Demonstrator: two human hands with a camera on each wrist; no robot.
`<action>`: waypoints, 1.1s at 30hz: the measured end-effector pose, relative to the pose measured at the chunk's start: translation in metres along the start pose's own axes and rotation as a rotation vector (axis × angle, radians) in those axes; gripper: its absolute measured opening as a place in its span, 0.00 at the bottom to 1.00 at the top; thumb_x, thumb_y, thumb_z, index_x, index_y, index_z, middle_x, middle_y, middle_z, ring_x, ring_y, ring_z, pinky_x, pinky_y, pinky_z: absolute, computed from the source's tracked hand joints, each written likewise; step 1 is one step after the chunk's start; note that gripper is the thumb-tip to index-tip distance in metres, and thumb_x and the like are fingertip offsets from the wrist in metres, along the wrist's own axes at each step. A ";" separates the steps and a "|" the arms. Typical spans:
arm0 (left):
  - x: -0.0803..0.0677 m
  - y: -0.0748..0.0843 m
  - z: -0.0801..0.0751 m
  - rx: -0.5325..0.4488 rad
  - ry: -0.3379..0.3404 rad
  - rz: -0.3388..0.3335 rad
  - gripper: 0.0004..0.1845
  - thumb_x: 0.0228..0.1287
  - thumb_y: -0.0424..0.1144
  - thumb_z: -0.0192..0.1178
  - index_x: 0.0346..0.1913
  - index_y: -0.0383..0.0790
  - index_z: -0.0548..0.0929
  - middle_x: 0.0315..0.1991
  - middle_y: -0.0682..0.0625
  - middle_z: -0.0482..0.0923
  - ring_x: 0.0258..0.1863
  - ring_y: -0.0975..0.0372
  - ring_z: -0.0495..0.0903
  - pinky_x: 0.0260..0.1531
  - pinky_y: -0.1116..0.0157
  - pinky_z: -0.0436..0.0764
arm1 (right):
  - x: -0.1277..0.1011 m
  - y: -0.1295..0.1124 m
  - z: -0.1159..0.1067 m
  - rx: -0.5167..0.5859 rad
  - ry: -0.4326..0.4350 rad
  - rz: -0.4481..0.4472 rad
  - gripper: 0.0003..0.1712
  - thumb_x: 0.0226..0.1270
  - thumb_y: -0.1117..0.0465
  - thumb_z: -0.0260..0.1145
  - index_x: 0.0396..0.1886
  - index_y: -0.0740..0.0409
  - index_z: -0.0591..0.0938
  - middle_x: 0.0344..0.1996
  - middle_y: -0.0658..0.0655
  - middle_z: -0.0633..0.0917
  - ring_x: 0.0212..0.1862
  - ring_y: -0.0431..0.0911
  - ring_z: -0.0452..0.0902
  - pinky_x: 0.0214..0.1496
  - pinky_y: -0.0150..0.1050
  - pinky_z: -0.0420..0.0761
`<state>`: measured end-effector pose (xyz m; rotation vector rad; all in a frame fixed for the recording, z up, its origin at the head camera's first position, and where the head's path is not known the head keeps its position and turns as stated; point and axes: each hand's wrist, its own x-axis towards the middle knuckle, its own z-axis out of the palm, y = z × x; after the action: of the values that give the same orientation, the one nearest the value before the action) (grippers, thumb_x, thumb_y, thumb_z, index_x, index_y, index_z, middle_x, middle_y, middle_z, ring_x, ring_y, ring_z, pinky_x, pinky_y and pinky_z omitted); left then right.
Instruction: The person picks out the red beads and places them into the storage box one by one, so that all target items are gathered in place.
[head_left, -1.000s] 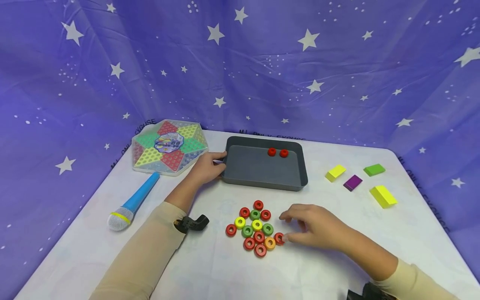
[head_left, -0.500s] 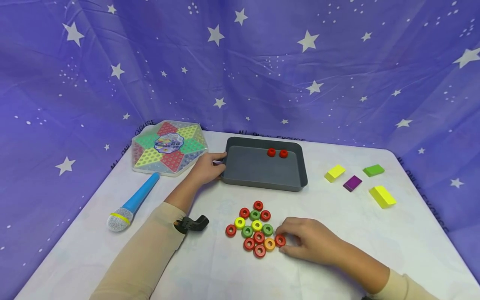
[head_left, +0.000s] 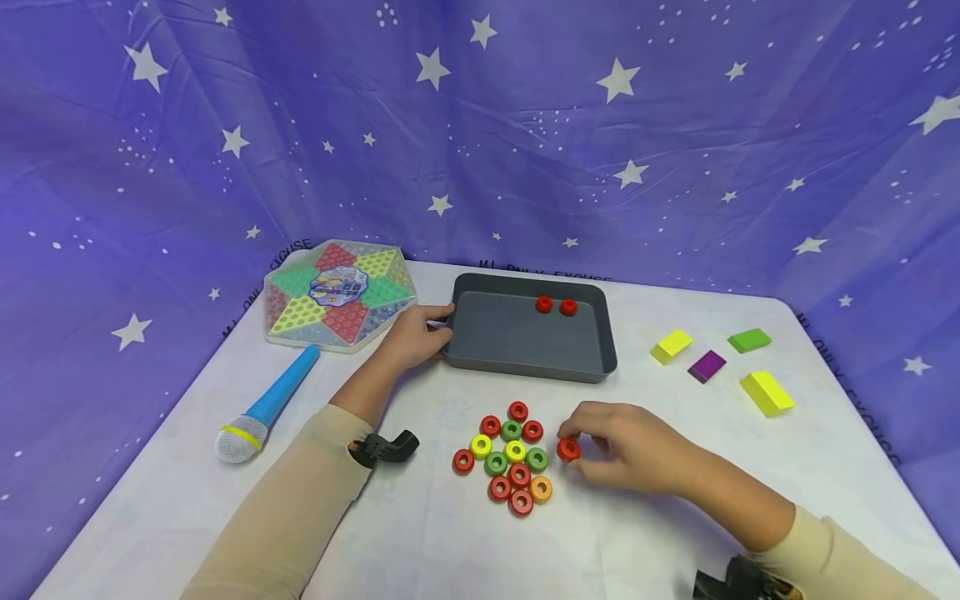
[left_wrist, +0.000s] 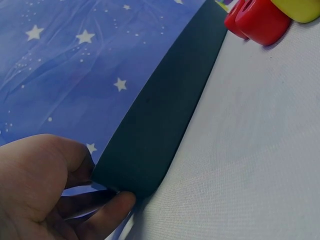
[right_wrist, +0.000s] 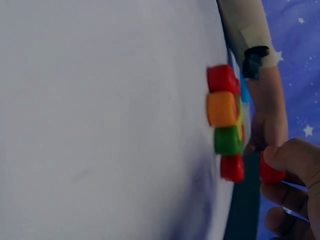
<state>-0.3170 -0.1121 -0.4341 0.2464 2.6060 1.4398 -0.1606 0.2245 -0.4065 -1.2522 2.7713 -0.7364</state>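
Starry blue cloth behind white table (head_left: 675,517). Head view: right hand (head_left: 637,446) now pinches red ring (head_left: 568,449), lifted clear of ring cluster (head_left: 506,457) since half a second ago. Left wrist view: left hand (left_wrist: 45,195) grips tray (left_wrist: 160,125) corner. Right wrist view: ring (right_wrist: 271,172) in fingertips; pickup done.

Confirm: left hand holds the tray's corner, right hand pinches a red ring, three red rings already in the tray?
Not three. The head view shows two red rings in the tray. The rest stands: the left hand holds the tray's corner and the right hand pinches a red ring.
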 end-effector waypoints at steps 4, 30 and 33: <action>0.000 0.001 0.000 -0.004 -0.004 0.002 0.31 0.63 0.36 0.58 0.71 0.44 0.75 0.62 0.39 0.79 0.38 0.56 0.85 0.30 0.64 0.88 | 0.009 0.003 -0.015 -0.018 0.013 -0.010 0.17 0.60 0.57 0.75 0.49 0.42 0.85 0.39 0.34 0.80 0.29 0.33 0.71 0.30 0.27 0.74; 0.001 -0.004 0.001 -0.035 -0.002 0.031 0.31 0.63 0.36 0.58 0.72 0.43 0.73 0.56 0.41 0.81 0.47 0.52 0.85 0.30 0.62 0.88 | 0.111 0.048 -0.092 -0.069 0.027 0.080 0.16 0.61 0.59 0.73 0.50 0.52 0.86 0.37 0.47 0.84 0.28 0.42 0.73 0.28 0.38 0.76; 0.002 -0.003 0.001 -0.033 -0.002 0.038 0.31 0.63 0.36 0.57 0.72 0.44 0.73 0.55 0.41 0.80 0.46 0.53 0.85 0.31 0.63 0.88 | 0.125 0.056 -0.098 -0.068 0.032 0.105 0.16 0.60 0.61 0.74 0.49 0.54 0.87 0.36 0.49 0.85 0.28 0.44 0.74 0.29 0.38 0.76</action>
<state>-0.3190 -0.1128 -0.4373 0.2950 2.5874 1.4929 -0.3044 0.2080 -0.3207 -1.1036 2.8849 -0.6657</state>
